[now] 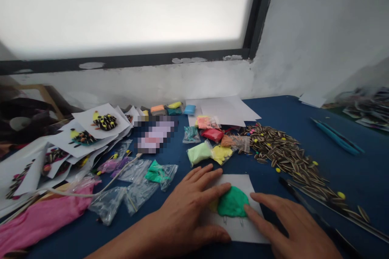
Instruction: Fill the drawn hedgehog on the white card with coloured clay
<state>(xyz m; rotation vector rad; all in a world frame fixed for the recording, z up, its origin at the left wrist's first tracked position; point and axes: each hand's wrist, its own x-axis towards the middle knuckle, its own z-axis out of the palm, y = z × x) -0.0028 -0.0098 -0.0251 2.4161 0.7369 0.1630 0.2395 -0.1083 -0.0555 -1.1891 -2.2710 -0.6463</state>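
A flattened piece of green modelling clay [233, 203] lies on a small white sheet of paper [244, 232] on the blue table. Pencilled marks like little legs show below the clay. Partly under my fingers, a bit of yellow clay [214, 206] borders its left side. My left hand [190, 206] rests over the sheet's left part with fingers stretched out, the forefinger at the clay's upper left edge. With fingers apart and holding nothing, my right hand [288, 222] touches the clay's right edge with one fingertip.
Sunflower seeds [273, 145] spread out to the right, beside a black pen [299, 194] and blue tweezers [337, 135]. Bagged clay such as a light green pack [199, 153] lies ahead. Finished seed pictures [105, 123], a cable [112, 180] and pink clay [51, 214] are left.
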